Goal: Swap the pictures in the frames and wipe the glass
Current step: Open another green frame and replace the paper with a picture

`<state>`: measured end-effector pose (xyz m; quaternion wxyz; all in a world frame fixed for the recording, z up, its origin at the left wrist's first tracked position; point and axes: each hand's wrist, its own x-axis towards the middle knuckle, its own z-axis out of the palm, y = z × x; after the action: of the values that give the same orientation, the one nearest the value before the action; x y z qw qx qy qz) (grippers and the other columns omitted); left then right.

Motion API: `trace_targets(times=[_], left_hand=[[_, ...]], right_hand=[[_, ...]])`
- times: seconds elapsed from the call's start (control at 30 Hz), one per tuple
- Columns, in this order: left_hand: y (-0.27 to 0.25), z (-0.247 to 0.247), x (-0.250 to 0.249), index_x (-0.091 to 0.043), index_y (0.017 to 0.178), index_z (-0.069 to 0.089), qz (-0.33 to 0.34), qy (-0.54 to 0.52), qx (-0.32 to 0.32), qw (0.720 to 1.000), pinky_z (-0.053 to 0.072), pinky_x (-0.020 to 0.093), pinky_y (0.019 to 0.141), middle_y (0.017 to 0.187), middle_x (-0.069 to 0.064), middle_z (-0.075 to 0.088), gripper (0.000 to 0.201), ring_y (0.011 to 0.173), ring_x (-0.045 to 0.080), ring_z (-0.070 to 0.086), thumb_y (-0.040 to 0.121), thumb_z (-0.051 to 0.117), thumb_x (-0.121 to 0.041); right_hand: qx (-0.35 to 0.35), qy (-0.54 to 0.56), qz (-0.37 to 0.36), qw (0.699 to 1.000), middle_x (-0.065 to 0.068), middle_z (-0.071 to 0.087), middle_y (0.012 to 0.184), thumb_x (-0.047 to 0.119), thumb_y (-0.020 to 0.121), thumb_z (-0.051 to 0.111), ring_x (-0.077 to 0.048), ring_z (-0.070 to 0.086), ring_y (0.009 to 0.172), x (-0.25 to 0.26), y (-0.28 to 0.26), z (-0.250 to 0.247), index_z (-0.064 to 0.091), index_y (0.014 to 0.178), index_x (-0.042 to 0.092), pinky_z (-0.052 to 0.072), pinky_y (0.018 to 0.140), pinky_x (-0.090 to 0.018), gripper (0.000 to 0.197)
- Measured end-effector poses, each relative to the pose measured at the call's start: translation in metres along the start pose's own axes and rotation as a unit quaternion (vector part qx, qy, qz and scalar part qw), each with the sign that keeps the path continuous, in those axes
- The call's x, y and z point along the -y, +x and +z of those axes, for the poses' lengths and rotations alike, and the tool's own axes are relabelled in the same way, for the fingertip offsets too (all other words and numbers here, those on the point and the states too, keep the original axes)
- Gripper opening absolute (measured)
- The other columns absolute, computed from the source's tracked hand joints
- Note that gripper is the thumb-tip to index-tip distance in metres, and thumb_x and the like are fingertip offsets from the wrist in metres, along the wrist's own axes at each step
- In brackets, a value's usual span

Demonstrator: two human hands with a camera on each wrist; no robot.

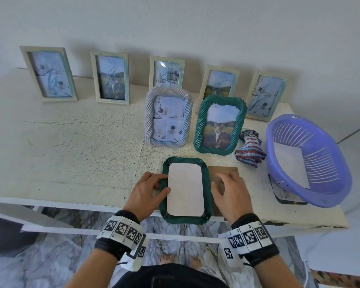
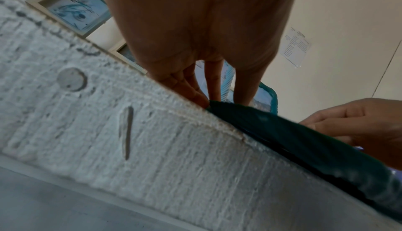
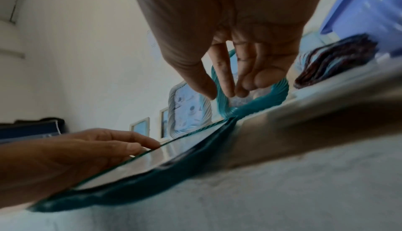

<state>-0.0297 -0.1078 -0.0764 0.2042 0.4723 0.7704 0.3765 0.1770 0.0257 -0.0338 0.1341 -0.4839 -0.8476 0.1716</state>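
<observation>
A dark green rope-edged frame [image 1: 186,219] lies face down at the table's front edge, seen also in the left wrist view [image 2: 304,140] and the right wrist view [image 3: 152,179]. A white sheet [image 1: 185,189] with rounded corners fills its opening, over a thin pane [image 3: 165,150]. My left hand [image 1: 161,185] grips the frame's left rim, thumb on the sheet's edge. My right hand [image 1: 218,183] hovers with loosely curled fingers over a brown backing board [image 1: 227,170] just right of the frame. Nothing shows between its fingers [image 3: 230,90].
Behind stand a white rope frame [image 1: 167,117] and a green frame with a cat picture [image 1: 219,124]. Several pale frames line the wall. A checked cloth [image 1: 249,151] and a purple basket [image 1: 324,183] holding a white sheet sit at right, over another picture [image 1: 287,196].
</observation>
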Motion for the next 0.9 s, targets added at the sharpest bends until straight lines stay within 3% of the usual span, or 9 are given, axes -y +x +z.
trace_targets(times=[0.13,0.27,0.4,0.57,0.67,0.77,0.9], left_hand=[[-0.003,0.0,0.001,-0.019,0.119,0.064,0.012,-0.01,-0.001,1.0,0.04,0.009,0.077,0.099,-0.006,0.053,0.033,0.088,-0.002,0.054,0.088,0.07,-0.027],[-0.002,0.0,0.001,-0.02,0.117,0.066,0.012,-0.01,0.004,1.0,0.038,0.004,0.076,0.1,-0.005,0.054,0.031,0.088,0.0,0.055,0.087,0.069,-0.026],[-0.002,-0.001,0.003,-0.02,0.118,0.065,0.015,-0.011,0.01,1.0,0.037,0.002,0.076,0.102,-0.006,0.053,0.031,0.089,-0.004,0.053,0.088,0.069,-0.026],[-0.002,0.0,0.005,-0.019,0.119,0.065,0.022,-0.007,0.014,1.0,0.038,0.006,0.078,0.102,-0.006,0.053,0.031,0.089,-0.002,0.054,0.088,0.068,-0.027],[-0.002,0.0,0.006,-0.021,0.118,0.065,0.028,-0.009,0.01,1.0,0.04,0.007,0.077,0.101,-0.007,0.052,0.031,0.089,-0.005,0.053,0.088,0.068,-0.027],[-0.002,0.0,0.008,-0.021,0.118,0.065,0.03,-0.014,0.007,0.999,0.045,0.014,0.079,0.1,-0.008,0.052,0.03,0.089,-0.004,0.054,0.088,0.068,-0.027],[-0.002,0.001,0.009,-0.022,0.116,0.066,0.046,-0.008,0.001,0.999,0.043,0.01,0.076,0.097,-0.009,0.052,0.035,0.086,-0.005,0.053,0.085,0.061,-0.038]], right_hand=[[0.06,-0.147,0.091,0.983,-0.011,0.048,0.124,0.054,0.086,0.052,-0.03,0.045,0.109,-0.015,-0.003,-0.003,0.049,0.126,0.015,0.046,0.081,-0.037,0.056],[0.072,-0.097,0.144,0.982,-0.013,0.044,0.124,0.051,0.083,0.058,-0.032,0.041,0.112,-0.023,-0.005,-0.001,0.048,0.128,0.011,0.043,0.085,-0.039,0.061],[0.044,-0.007,0.174,0.984,-0.01,0.042,0.116,0.048,0.077,0.067,-0.031,0.041,0.107,-0.022,-0.002,-0.008,0.055,0.111,0.01,0.039,0.083,-0.036,0.052],[0.009,0.001,0.118,0.993,0.0,0.038,0.107,0.057,0.072,0.066,-0.024,0.04,0.104,0.003,-0.003,-0.011,0.052,0.098,0.018,0.04,0.074,-0.032,0.048],[0.036,0.0,0.087,0.996,0.001,0.035,0.105,0.061,0.072,0.064,-0.021,0.039,0.102,0.028,-0.001,-0.003,0.05,0.096,0.019,0.041,0.073,-0.03,0.05],[0.062,-0.012,0.053,0.997,0.0,0.034,0.106,0.063,0.073,0.062,-0.021,0.039,0.101,0.048,-0.004,0.012,0.048,0.099,0.017,0.041,0.074,-0.028,0.054],[0.065,-0.03,0.031,0.997,-0.002,0.035,0.109,0.065,0.072,0.059,-0.024,0.04,0.1,0.06,-0.004,0.028,0.049,0.107,0.014,0.044,0.075,-0.029,0.063]])
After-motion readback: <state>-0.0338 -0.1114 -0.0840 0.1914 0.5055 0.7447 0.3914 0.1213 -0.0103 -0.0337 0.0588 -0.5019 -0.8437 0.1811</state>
